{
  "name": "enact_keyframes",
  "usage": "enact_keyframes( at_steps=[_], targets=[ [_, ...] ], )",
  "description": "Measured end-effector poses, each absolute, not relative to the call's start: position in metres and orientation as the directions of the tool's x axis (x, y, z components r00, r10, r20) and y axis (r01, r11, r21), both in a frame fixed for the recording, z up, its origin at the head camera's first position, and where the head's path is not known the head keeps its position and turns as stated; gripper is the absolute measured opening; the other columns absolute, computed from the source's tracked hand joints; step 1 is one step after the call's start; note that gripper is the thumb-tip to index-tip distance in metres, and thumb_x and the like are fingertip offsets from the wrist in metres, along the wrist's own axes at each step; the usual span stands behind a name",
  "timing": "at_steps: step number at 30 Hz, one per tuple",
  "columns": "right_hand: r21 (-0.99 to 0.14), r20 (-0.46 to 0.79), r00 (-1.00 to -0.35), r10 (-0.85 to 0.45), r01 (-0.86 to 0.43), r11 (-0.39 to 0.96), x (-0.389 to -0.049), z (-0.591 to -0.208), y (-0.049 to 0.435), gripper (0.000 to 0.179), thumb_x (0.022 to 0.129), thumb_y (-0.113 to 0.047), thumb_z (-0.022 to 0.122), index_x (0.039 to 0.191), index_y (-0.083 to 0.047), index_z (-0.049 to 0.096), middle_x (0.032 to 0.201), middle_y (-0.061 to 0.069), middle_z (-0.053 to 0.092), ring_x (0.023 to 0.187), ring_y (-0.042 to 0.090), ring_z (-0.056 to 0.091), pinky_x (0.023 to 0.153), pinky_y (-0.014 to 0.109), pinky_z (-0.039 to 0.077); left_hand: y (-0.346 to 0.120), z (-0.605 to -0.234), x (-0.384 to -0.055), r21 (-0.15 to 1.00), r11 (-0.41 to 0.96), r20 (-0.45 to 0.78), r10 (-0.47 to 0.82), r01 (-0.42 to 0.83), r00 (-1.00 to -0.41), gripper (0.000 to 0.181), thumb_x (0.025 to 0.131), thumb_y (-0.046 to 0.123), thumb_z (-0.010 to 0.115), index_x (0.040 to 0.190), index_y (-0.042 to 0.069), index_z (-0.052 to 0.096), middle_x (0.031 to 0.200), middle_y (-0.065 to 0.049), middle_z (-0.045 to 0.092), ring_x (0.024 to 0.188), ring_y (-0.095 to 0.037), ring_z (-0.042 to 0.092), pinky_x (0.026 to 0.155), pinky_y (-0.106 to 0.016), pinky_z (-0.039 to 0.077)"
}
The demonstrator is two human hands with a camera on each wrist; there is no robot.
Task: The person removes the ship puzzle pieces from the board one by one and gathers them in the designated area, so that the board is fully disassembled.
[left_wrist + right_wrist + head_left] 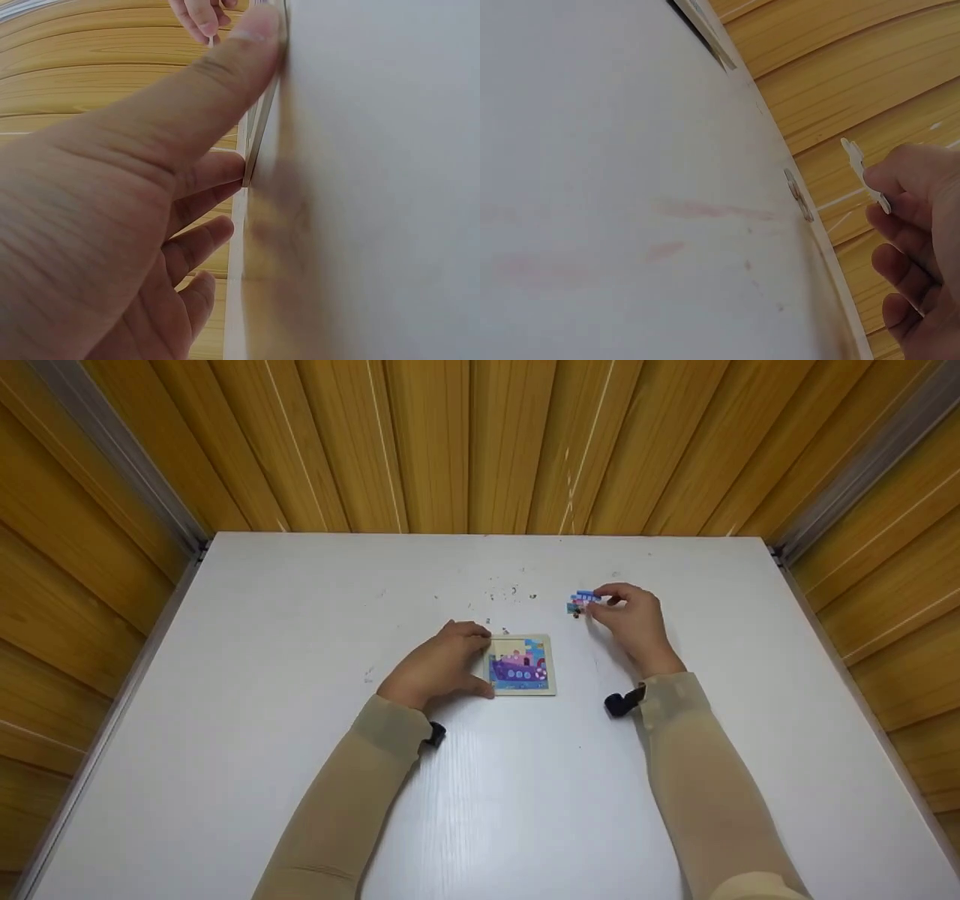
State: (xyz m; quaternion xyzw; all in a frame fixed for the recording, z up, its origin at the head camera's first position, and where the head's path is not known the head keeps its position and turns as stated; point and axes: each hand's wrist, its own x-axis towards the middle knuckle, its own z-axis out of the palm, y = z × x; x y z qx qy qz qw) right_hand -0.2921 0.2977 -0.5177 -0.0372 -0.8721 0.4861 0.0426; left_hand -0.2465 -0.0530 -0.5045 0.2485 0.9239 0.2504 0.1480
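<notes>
And here's the left hand [442, 664], spread partway open across the left side of a square jigsaw tray [553, 667], thumb at the near left corner, forefinger at the far one, a hold on the edge between them. The left wrist view has its other fingers loosely bent, off to the side. The tray lies flat, mid-table, and what a picture: a purple ship with round portholes, pink upper works and a red-and-white lifebuoy on its right, blue along the bottom and at upper right, with a pale, bare patch at upper left!

Over to the right hand [634, 619], up beyond the tray's right side, nearly closed, thumb and forefinger pinching a thin jigsaw piece [856, 161]. The right wrist view shows that piece edge-on, clear of the table [187, 735], its remaining fingers curled and gripping nothing else. Just beneath, small colourful loose pieces [574, 608] lie bunched together; their exact number is too small to tell. Dark specks [514, 590] dot the white tabletop past the tray, and a wood-panelled wall [450, 450] rises behind.
</notes>
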Motion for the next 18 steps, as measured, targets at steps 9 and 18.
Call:
enact_keyframes(
  at_steps=[9, 18],
  targets=[
    [-0.843, 0.017, -0.988, 0.153, 0.068, 0.533, -0.294, -0.518, 0.312, 0.04, 0.102, -0.024, 0.085, 0.137, -0.005, 0.078, 0.142, 0.022, 0.066, 0.125, 0.031, 0.054, 0.101, 0.034, 0.049, -0.053, -0.505, -0.246, 0.526, 0.763, -0.154, 0.52, 0.376, -0.84, 0.092, 0.085, 0.039, 0.101, 0.161, 0.005, 0.063, 0.174, -0.005, 0.052, 0.174, -0.029, 0.033, 0.148, -0.043, 0.017],
    [-0.804, 0.013, -0.989, 0.146, 0.077, 0.589, -0.295, -0.522, 0.328, 0.038, 0.103, -0.022, 0.083, 0.136, -0.003, 0.08, 0.144, 0.022, 0.065, 0.132, 0.031, 0.063, 0.103, 0.029, 0.056, -0.052, -0.505, -0.247, 0.521, 0.769, -0.164, 0.516, 0.371, -0.841, 0.092, 0.086, 0.04, 0.101, 0.162, 0.006, 0.062, 0.175, -0.004, 0.051, 0.175, -0.029, 0.032, 0.147, -0.043, 0.019]
  ],
)
